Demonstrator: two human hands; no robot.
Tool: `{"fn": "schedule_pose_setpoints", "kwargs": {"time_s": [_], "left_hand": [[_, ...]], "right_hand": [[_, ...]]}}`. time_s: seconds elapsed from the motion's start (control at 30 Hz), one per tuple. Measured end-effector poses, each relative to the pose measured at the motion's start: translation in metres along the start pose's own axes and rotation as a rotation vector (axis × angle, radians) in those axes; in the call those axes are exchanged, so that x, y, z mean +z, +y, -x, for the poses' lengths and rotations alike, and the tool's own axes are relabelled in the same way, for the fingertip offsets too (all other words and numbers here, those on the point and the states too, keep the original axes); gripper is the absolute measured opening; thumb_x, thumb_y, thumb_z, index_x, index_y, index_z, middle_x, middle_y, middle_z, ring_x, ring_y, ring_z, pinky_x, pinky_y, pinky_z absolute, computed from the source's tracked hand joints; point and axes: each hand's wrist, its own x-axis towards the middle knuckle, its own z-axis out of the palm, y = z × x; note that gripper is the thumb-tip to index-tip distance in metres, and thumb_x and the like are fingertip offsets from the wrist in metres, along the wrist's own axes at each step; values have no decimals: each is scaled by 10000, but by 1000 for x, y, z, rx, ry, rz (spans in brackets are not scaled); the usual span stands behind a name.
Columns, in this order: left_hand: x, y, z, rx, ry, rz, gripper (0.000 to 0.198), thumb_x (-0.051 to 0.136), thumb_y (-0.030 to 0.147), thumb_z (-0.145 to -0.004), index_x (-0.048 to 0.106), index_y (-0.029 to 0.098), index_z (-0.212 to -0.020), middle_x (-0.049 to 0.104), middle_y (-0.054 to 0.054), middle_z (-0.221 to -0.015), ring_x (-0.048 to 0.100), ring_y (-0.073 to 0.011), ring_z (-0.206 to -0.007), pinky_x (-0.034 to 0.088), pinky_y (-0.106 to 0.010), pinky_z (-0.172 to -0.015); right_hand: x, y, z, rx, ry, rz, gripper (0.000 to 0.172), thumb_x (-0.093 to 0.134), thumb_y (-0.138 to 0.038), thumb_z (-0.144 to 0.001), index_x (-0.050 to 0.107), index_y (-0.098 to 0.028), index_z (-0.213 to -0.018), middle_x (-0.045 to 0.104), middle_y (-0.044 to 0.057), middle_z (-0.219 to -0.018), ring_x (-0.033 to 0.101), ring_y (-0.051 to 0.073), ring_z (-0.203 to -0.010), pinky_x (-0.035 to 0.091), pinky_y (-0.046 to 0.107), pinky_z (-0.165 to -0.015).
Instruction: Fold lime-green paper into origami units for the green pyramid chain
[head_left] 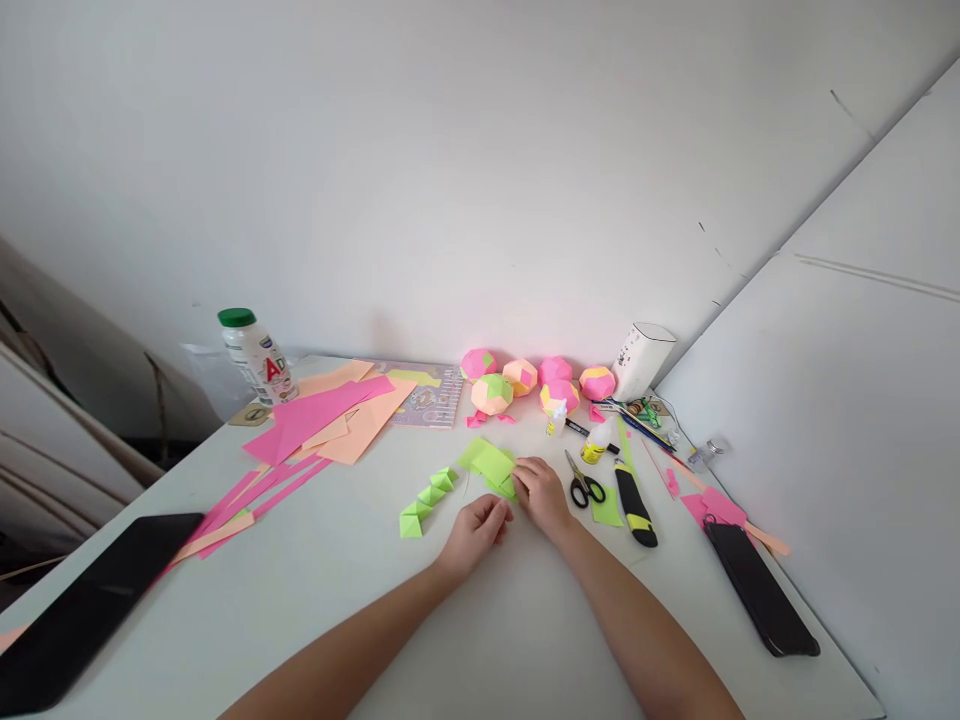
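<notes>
My left hand rests low over the table with its fingers curled and the thumb against them; whatever lies inside the curl is hidden. Just right of it, my right hand has its fingertips bent down onto the right edge of several loose light-green paper squares, pinching at a sheet there. To the left stands a row of folded green paper pieces, set corner to corner in a slanting line. Scissors with black handles lie right of my right hand, beside another green paper square.
Folded paper balls line the wall, with glue bottles before them. A utility knife and phone lie right. Pink paper, a dark tablet-like slab and a white bottle are left.
</notes>
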Motion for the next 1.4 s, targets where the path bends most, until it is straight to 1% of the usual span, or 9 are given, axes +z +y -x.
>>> {"fn": "schedule_pose_setpoints", "kwargs": {"time_s": [0.1, 0.2, 0.33, 0.57, 0.83, 1.03, 1.2, 1.3, 1.4], "left_hand": [[-6, 4, 1, -20, -11, 89, 333, 474, 473, -788, 560, 162, -706, 530, 10, -613, 503, -120, -558, 413, -241, -561], [-10, 5, 1, -29, -14, 171, 345, 472, 483, -787, 571, 162, -706, 549, -2, -626, 517, -126, -573, 436, -257, -604], [-12, 0, -1, -8, -49, 224, 352, 477, 489, -790, 569, 159, -708, 550, -3, -622, 500, -121, -556, 429, -253, -577], [-13, 0, -5, -14, -89, 291, 333, 512, 468, -779, 553, 156, -669, 553, 3, -632, 486, -109, -548, 408, -237, -544], [-15, -1, -4, -10, -120, 325, 301, 499, 422, -809, 559, 148, -699, 561, -2, -658, 492, -105, -571, 407, -231, -556], [-13, 2, -6, -34, -45, 408, 289, 532, 427, -787, 572, 144, -749, 561, 3, -642, 518, -116, -587, 439, -259, -610], [-13, 1, -10, -95, 54, 603, 248, 612, 375, -742, 587, 132, -788, 588, -52, -836, 569, -147, -693, 483, -294, -647], [-14, -3, -13, -122, 63, 690, 209, 610, 316, -762, 604, 121, -838, 606, -93, -905, 601, -176, -759, 493, -322, -705], [-17, -4, -15, -118, 14, 770, 207, 604, 292, -778, 609, 127, -903, 618, -126, -1005, 610, -218, -876, 483, -357, -788]], "right_hand": [[-1, -2, 0, 1, 16, -14, 202, 433, -100, -818, 615, -183, -789, 635, 89, -920, 550, 218, -893, 472, 365, -791], [1, -1, -1, -34, 8, -19, 147, 480, -152, -797, 582, -174, -900, 610, 118, -1018, 525, 246, -991, 460, 401, -830], [6, 1, -2, -63, -71, 9, 311, 562, -224, -754, 538, -156, -1056, 586, 140, -1103, 495, 277, -1069, 422, 444, -891], [9, 0, -5, -65, -76, 16, 248, 575, -162, -723, 599, -167, -970, 616, 109, -1022, 516, 262, -984, 429, 411, -856], [3, -2, -6, -78, -81, -46, 195, 544, -153, -766, 630, -171, -940, 628, 93, -951, 526, 242, -918, 444, 388, -810], [3, -2, -7, -87, -31, -130, 153, 547, -141, -785, 676, -197, -846, 643, 79, -881, 548, 216, -864, 473, 363, -766], [4, 1, -3, -107, 33, -215, 200, 513, -137, -823, 678, -200, -917, 658, 81, -903, 559, 209, -877, 484, 372, -771], [-1, 0, -2, -102, 93, -230, 205, 491, -145, -846, 678, -199, -912, 672, 78, -892, 563, 211, -884, 490, 380, -770], [-11, -8, -1, -126, 149, -176, 205, 483, -139, -854, 675, -192, -900, 685, 70, -840, 568, 211, -863, 490, 378, -764]]}}
